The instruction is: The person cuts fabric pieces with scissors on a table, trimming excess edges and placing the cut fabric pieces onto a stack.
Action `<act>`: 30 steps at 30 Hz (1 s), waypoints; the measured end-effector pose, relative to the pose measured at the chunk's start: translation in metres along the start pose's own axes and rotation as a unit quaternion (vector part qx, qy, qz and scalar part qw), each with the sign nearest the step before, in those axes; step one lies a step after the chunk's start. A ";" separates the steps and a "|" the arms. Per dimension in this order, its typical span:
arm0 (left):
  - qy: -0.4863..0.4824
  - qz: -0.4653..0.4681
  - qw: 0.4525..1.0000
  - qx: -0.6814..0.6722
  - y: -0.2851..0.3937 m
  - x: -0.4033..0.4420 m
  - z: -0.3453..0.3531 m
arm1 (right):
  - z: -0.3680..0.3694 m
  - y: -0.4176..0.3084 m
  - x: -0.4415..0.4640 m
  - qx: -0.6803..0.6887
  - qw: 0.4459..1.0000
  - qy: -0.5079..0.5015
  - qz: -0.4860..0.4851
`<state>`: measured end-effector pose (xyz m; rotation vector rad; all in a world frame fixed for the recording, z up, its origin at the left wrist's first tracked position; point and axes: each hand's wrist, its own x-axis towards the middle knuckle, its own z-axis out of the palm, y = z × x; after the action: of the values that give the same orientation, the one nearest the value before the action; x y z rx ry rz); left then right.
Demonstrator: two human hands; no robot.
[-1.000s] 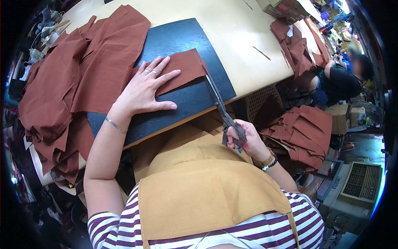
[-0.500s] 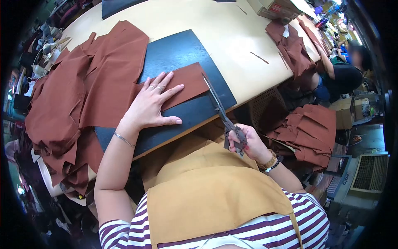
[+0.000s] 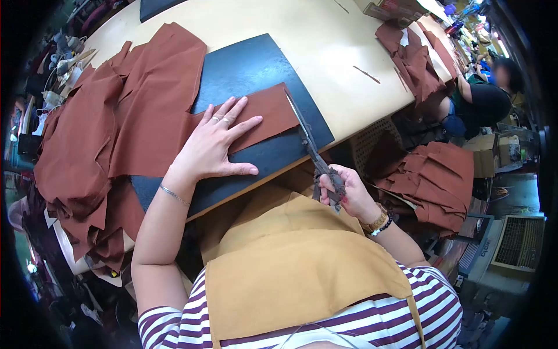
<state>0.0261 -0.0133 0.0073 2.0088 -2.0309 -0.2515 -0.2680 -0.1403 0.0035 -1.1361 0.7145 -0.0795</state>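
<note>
My left hand (image 3: 218, 142) lies flat with fingers spread on a reddish-brown strip of fabric (image 3: 268, 113), pressing it onto a dark blue board (image 3: 244, 67). In my right hand (image 3: 353, 195) is a pair of scissors (image 3: 308, 138), its handles wrapped in grey cloth. The blades lie along the strip's right end, with the tips near its far corner. They look nearly closed, and whether fabric is between them I cannot tell. A large heap of the same brown fabric (image 3: 154, 99) spreads to the left of my left hand.
The pale table (image 3: 325, 64) carries a cardboard box (image 3: 392, 10), thin fabric scraps (image 3: 366, 74) and more brown fabric (image 3: 407, 58) at the right. Below the table edge sits a stack of brown pieces (image 3: 433, 183). A person (image 3: 482, 104) is at the far right.
The scissors have shifted slightly up along the strip's right end, and my right hand has moved a little with them. My left hand stays spread on the fabric.
</note>
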 end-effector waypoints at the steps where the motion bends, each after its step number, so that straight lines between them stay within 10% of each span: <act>1: -0.001 -0.001 1.000 -0.001 0.000 0.000 -0.001 | -0.001 0.001 0.000 0.002 1.000 -0.004 -0.005; 24: -0.042 -0.005 0.999 -0.027 0.006 0.002 -0.007 | -0.003 -0.015 0.033 0.143 0.986 0.045 -0.074; 30: 0.109 0.004 0.989 -0.100 0.009 -0.006 -0.042 | -0.008 -0.035 0.046 0.223 0.965 0.085 -0.111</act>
<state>0.0309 -0.0039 0.0491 1.8193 -1.8028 -0.2143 -0.2266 -0.1803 0.0091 -0.7762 0.6746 -0.5092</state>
